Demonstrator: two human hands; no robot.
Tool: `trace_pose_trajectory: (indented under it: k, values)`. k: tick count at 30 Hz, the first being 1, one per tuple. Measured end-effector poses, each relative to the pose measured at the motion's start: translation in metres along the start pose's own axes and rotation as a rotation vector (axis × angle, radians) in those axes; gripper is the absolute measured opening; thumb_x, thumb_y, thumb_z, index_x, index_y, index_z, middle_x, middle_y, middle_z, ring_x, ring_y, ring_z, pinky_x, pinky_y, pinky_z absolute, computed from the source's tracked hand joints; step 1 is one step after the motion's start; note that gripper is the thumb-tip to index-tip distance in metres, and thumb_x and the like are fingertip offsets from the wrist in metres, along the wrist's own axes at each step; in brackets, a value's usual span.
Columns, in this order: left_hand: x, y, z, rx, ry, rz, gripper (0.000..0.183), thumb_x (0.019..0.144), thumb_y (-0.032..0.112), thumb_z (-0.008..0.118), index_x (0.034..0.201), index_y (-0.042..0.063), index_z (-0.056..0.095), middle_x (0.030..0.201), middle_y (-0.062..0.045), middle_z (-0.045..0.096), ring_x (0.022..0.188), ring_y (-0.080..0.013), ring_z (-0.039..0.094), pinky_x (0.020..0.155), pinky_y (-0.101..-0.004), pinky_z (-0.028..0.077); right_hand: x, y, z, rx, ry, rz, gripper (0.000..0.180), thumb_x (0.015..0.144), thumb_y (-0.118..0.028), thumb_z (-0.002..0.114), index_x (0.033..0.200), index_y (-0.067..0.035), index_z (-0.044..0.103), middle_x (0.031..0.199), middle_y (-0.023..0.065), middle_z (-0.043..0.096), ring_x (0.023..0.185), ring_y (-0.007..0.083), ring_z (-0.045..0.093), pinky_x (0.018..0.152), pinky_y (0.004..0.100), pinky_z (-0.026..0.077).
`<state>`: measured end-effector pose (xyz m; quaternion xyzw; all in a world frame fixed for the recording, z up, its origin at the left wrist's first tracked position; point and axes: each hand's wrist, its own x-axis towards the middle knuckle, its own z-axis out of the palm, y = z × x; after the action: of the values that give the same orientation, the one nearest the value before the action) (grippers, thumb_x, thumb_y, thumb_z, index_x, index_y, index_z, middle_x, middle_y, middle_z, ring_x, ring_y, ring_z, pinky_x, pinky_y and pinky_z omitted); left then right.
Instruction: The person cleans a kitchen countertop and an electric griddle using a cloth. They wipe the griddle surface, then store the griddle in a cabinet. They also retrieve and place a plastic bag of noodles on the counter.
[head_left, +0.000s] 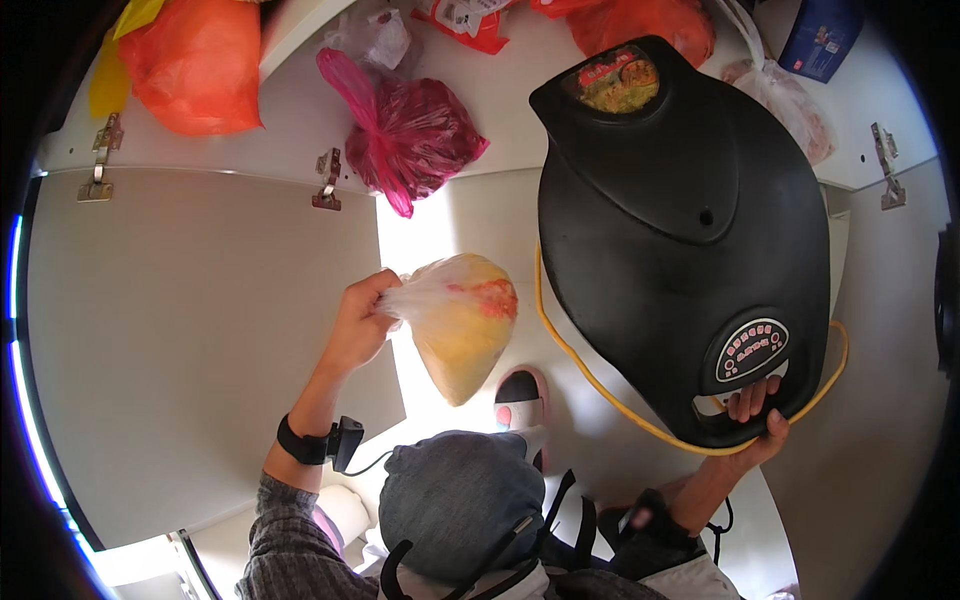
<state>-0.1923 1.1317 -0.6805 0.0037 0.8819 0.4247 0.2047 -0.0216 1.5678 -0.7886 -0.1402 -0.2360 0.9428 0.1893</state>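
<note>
My left hand (367, 319) grips the gathered neck of a translucent plastic bag (465, 322) with yellow and some orange-red contents; the bag hangs to the right of the fist. On the right, my right hand (757, 420) is closed around the cut-out handle of a large black plastic appliance lid or housing (682, 202), fingers showing through the opening. A picture sticker is at its far end and an oval printed badge near the handle. A yellow cord (592, 382) loops under it and passes by the right hand.
Beyond the hands a white cabinet shelf (300, 127) bears a magenta bag (416, 135), an orange bag (199, 67), a tied clear bag (787, 109) and a blue package (821, 37). Open hinged doors (202, 337) stand at left and right. Below is a slipper (521, 397).
</note>
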Motion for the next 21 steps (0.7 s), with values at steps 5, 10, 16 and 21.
trace_pose_trajectory:
  k: [5, 10, 16, 21]
  values:
    - [-0.023, -0.035, 0.011, 0.308, -0.05, -0.007, 0.01, 0.078, -0.003, 0.058, 0.089, -0.003, 0.058, 0.07, -0.009, 0.055, 0.068, -0.0154, 0.053, 0.062, -0.0299, 0.044, -0.001, -0.001, 0.002, -0.03, 0.011, -0.004, 0.032, 0.079, -0.016, 0.056, 0.104, -0.001, 0.043, 0.075, 0.0065, 0.044, 0.063, 0.0143, 0.047, 0.059, 0.0261, 0.042]
    - [-0.039, -0.056, -0.005, 0.42, -0.111, -0.271, 0.017, 0.08, 0.008, 0.061, 0.093, -0.003, 0.061, 0.079, -0.019, 0.062, 0.074, -0.0321, 0.06, 0.069, -0.0371, 0.047, 0.0, 0.0, 0.003, -0.026, -0.001, 0.005, 0.032, 0.079, -0.015, 0.056, 0.104, -0.001, 0.043, 0.075, 0.0061, 0.044, 0.064, 0.0139, 0.047, 0.059, 0.0255, 0.041]
    - [-0.032, -0.078, 0.015, 0.67, -0.276, -0.234, 0.028, 0.081, 0.019, 0.062, 0.098, -0.003, 0.061, 0.09, -0.02, 0.064, 0.086, -0.0377, 0.061, 0.078, -0.0423, 0.047, -0.001, 0.0, 0.001, -0.034, 0.012, 0.001, 0.033, 0.078, -0.016, 0.056, 0.105, -0.001, 0.043, 0.074, 0.0058, 0.044, 0.064, 0.0134, 0.047, 0.059, 0.0247, 0.041]
    - [-0.008, -0.057, 0.006, 0.747, -0.557, -0.324, 0.037, 0.082, 0.029, 0.065, 0.106, 0.001, 0.061, 0.09, -0.02, 0.064, 0.088, -0.0352, 0.062, 0.081, -0.0422, 0.048, -0.001, 0.0, 0.0, -0.017, 0.022, 0.01, 0.034, 0.078, -0.016, 0.057, 0.105, -0.001, 0.043, 0.074, 0.0052, 0.044, 0.064, 0.0128, 0.047, 0.059, 0.0244, 0.041]
